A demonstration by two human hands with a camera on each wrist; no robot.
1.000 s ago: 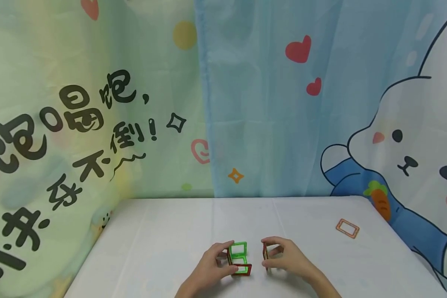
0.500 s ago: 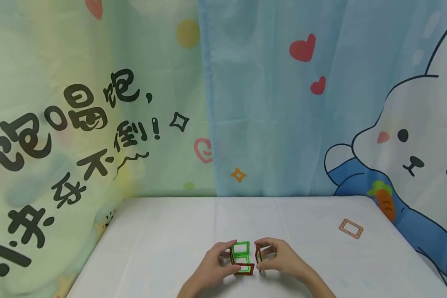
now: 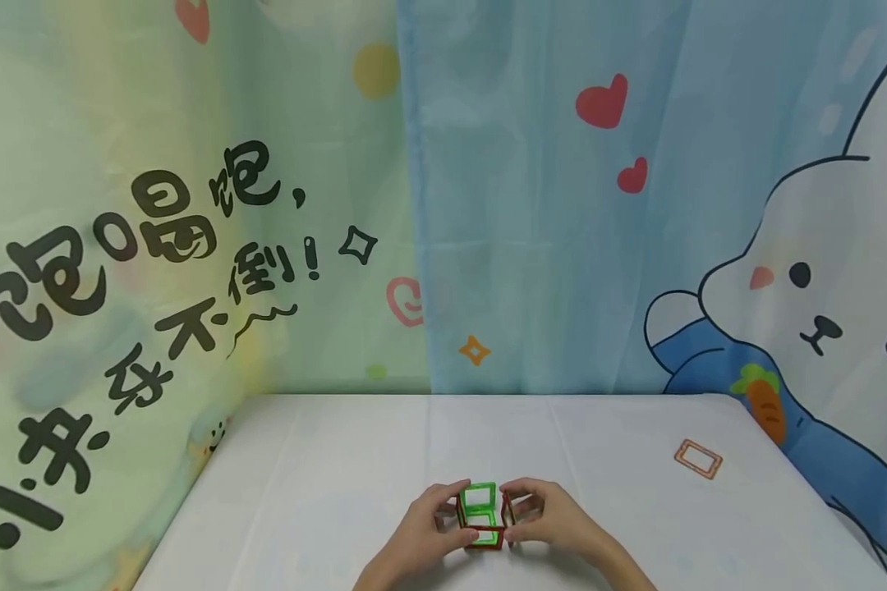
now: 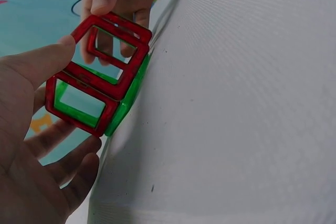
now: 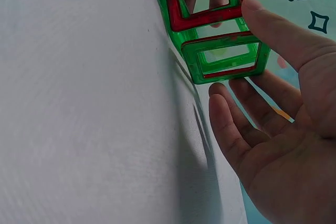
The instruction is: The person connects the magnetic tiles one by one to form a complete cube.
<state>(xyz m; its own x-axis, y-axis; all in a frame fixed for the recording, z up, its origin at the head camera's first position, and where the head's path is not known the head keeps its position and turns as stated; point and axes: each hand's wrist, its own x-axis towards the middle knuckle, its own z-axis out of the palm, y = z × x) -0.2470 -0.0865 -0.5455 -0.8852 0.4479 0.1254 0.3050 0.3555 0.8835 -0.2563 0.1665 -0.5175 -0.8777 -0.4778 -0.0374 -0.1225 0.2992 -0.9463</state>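
Rectangular see-through magnetic tiles form a small box in the middle. Green tiles make its base and back, while a red tile stands at the front. Another red tile is its left wall. My left hand holds this box, thumb at the front tile and a finger at the far top corner of the left wall. Between thumb and fingers, my right hand pinches an upright tile, green with a red edge showing. It stands at the box's right side, right at the front tile's end.
An orange rectangular tile lies flat at the back right of the white table. Behind the table's far edge hangs a printed curtain with a cartoon rabbit at the right.
My right hand has moved left with its upright tile, bringing it from a clear gap up to the box's right side. The left hand keeps its hold on the box.
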